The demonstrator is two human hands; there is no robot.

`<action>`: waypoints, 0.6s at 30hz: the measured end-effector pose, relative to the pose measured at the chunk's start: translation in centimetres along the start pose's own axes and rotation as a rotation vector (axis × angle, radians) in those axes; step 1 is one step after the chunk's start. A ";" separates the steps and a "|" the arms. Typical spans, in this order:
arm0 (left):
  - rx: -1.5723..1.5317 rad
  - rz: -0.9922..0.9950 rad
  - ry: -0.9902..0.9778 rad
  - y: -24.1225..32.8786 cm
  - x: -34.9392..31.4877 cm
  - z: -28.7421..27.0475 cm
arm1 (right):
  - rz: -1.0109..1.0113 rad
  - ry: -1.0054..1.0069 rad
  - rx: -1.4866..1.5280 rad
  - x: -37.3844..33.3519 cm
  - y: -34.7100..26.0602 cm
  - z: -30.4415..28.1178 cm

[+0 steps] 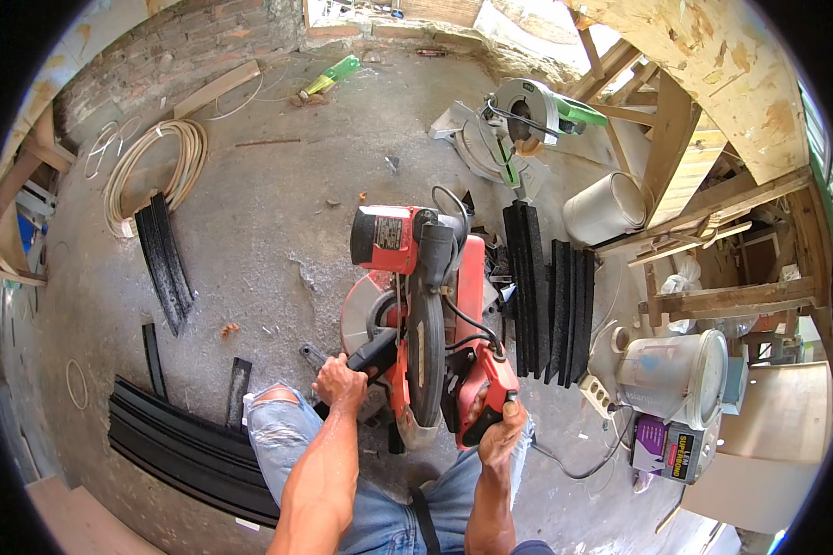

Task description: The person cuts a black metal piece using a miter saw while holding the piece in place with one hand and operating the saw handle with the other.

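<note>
Red and black, the miter saw stands on the floor right in front of us, between our two hands. Our left hand is closed in a fist around the black side handle, on the left of the saw's blade. Our right hand wraps the red and black rear grip, some of its fingers showing through the opening there. Our knees, in torn blue jeans, spread on either side just below the hands. Near the left hand, on its left, lies a short black strip, and farther left and lower, long ridged black profiles. Just to the right of the right hand we see a white power strip; past it are a purple and black box and a pale bucket. Ahead of the right hand, beyond the saw, ridged black lengths lie side by side. Well ahead of the left hand and to its left are a stack of black pieces and a coiled pale hose. Farther ahead of the right hand, a white pail lies tipped over, with a green and grey saw beyond it. Farthest off, ahead of the left hand, a green bottle lies near the brick wall.
</note>
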State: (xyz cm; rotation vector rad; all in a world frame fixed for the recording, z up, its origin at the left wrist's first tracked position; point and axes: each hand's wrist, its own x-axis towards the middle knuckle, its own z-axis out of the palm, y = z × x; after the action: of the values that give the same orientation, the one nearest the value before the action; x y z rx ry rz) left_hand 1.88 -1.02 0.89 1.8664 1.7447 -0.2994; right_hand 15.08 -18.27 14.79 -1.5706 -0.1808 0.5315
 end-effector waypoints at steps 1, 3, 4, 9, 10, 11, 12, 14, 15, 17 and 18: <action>0.001 0.008 -0.003 0.1 0.0 0.2 | -0.007 0.007 0.004 0.0 0.1 -0.2; 0.002 0.013 -0.005 0.3 -0.1 0.1 | -0.008 0.002 0.003 0.1 0.1 -0.3; 0.005 0.011 -0.011 0.4 -0.2 -0.2 | -0.007 -0.008 0.004 0.1 0.1 -0.3; 0.005 0.016 -0.017 0.3 -0.2 -0.3 | -0.009 -0.004 0.009 0.1 0.5 -0.4; 0.002 0.021 -0.025 0.4 -0.3 -0.5 | -0.012 -0.006 0.009 0.1 0.4 -0.4; 0.000 0.026 -0.034 0.4 -0.3 -0.6 | -0.011 -0.008 0.009 0.1 0.4 -0.3; -0.001 0.025 -0.033 0.4 -0.3 -0.6 | -0.008 -0.010 0.008 0.1 0.4 -0.3; 0.007 0.030 -0.045 0.4 -0.2 -0.6 | -0.006 -0.009 0.008 0.1 0.2 -0.4; 0.007 0.030 -0.045 0.3 -0.1 -0.5 | -0.011 -0.014 0.002 0.1 0.2 -0.4; -0.004 0.014 -0.028 0.1 0.0 -0.3 | -0.016 -0.020 -0.002 0.1 0.1 -0.3; -0.004 0.015 -0.030 0.1 0.1 -0.2 | -0.020 -0.018 -0.006 0.1 0.2 -0.3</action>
State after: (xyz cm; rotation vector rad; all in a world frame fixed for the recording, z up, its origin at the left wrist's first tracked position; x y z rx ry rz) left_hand 1.97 -0.87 1.05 1.8622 1.7099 -0.3160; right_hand 15.24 -18.57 14.58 -1.5690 -0.2117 0.5301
